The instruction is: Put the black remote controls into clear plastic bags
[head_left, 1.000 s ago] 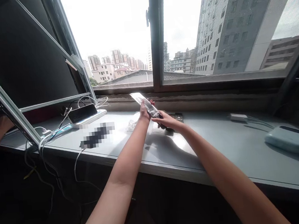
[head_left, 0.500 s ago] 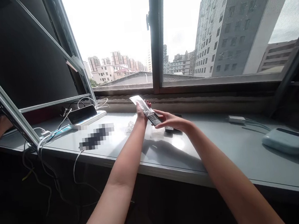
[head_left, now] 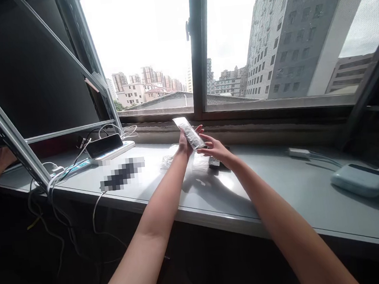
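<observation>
A dark remote control (head_left: 204, 147) is inside a clear, shiny plastic sleeve (head_left: 190, 135), with just its near end showing. My left hand (head_left: 183, 143) is closed around the sleeve from the left, above the desk. At the near end, my right hand (head_left: 217, 150) has its thumb and fingers on the remote's tip; some fingertips are hidden. Another remote control (head_left: 214, 162) with pale buttons lies on the desk just under my right hand. Crumpled clear plastic (head_left: 167, 161) lies beside my left wrist, and more clear plastic (head_left: 201, 163) lies under the hands.
The grey desk (head_left: 282, 204) runs below a window. To the left are a blurred dark item (head_left: 122, 175), a phone (head_left: 104, 145) leaning on a white box, cables and a metal frame (head_left: 6, 119). A blue-grey device (head_left: 360, 179) stands right. Another person's hand (head_left: 5, 157) shows far left.
The remote control has slid further into the plastic sleeve, so its buttons are now covered. Both hands have shifted slightly to the right, and the remote control on the desk shows more.
</observation>
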The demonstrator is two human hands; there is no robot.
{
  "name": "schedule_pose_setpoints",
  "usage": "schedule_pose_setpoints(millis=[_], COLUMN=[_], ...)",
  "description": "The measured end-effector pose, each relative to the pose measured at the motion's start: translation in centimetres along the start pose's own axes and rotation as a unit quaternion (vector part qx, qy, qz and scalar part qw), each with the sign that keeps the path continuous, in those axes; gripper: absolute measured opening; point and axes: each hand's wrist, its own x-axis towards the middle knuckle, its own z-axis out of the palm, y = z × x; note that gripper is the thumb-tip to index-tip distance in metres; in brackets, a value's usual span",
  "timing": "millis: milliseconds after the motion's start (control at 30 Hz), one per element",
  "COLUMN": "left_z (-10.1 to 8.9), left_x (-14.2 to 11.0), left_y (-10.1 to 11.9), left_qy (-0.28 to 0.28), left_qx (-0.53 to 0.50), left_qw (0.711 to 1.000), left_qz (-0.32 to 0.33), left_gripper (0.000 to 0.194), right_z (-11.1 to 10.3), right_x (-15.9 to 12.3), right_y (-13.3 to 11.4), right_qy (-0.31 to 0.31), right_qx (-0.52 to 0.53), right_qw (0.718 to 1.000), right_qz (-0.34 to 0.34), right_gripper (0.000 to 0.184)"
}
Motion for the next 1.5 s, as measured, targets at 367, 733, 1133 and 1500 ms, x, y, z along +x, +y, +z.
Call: schedule_pose_setpoints(millis=[367, 733, 1133, 1500], left_z=[-0.7, -1.6, -0.6, -2.7], left_x=[0.7, 1.1, 0.8, 1.7], left_y=[0.5, 1.1, -0.5, 0.9], left_qy=[0.073, 0.11, 0.013, 0.157], left_qx=[-0.05, -0.037, 0.003, -0.042], left_qw=[0.995, 0.99, 1.0, 0.985], left_qz=[0.046, 0.078, -0.026, 0.053], left_gripper=[0.072, 0.061, 0.062, 0.073], right_z=[0.2, 0.3, 0.4, 0.9], right_x=[0.2, -0.1, -0.1, -0.7], right_y=[0.2, 0.0, 0.0, -0.8], right_qy=[0.011, -0.03, 0.06, 0.019], right_qx=[0.009, -0.053, -0.152, -0.155], right_qw=[0.995, 0.996, 0.985, 0.985], right_qz=[-0.098, -0.07, -0.06, -0.07], right_gripper=[0.063, 0.073, 0.054, 0.041])
